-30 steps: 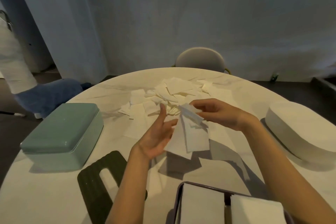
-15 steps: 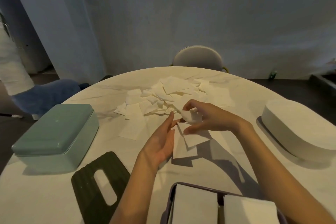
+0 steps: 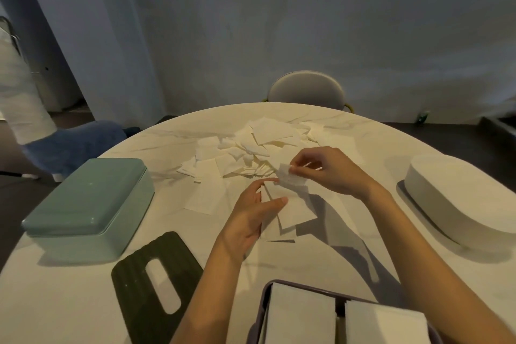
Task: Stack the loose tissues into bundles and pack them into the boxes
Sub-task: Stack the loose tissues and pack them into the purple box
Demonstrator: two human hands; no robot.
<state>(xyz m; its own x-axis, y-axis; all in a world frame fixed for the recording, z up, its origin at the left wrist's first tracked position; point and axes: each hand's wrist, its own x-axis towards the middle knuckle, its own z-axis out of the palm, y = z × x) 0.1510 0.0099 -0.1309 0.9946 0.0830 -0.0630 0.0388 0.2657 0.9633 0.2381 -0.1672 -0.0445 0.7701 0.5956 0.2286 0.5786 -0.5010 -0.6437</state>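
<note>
A heap of loose white tissues lies at the far middle of the round table. In front of it sits a small stack of tissues. My left hand rests on the stack's left edge, thumb on top and fingers straight. Just above the stack, my right hand pinches one folded tissue by its top edge. A dark open box at the near edge holds two tissue bundles side by side.
A closed green box stands at the left, a closed white box at the right. A dark slotted lid lies flat near the open box. A chair back shows beyond the table. A person's leg is at the far left.
Both hands lowered the tissues from the air onto the table. My left hand now rests on the stack, and my right hand has shifted right, pinching a single tissue.
</note>
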